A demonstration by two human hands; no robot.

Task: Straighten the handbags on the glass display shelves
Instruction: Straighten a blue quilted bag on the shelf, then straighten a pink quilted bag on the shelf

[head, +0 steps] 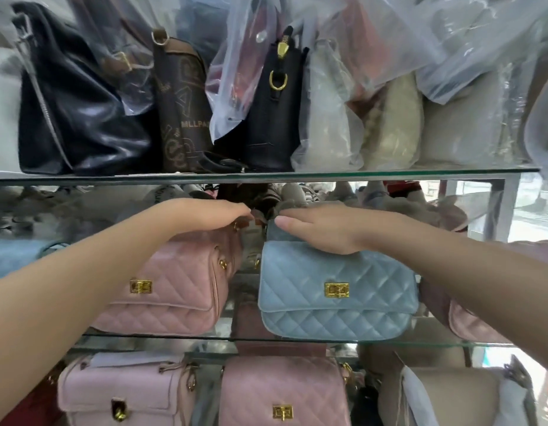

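Two quilted handbags with gold clasps stand side by side on the middle glass shelf (297,338): a pink handbag (174,290) on the left and a blue handbag (337,290) on the right, with a gap between them. My left hand (205,215) lies palm down over the top of the pink handbag, fingers reaching behind it. My right hand (315,230) rests on the top edge of the blue handbag, thumb at its upper left corner. Both hands' fingertips are hidden in the shadow behind the bags.
The upper glass shelf (266,175) carries a black leather bag (76,118), a brown printed bag (180,112), a black bag (275,118) and several plastic-wrapped bags. Below stand a pale pink bag (122,395), a pink quilted bag (282,392) and a beige bag (445,395).
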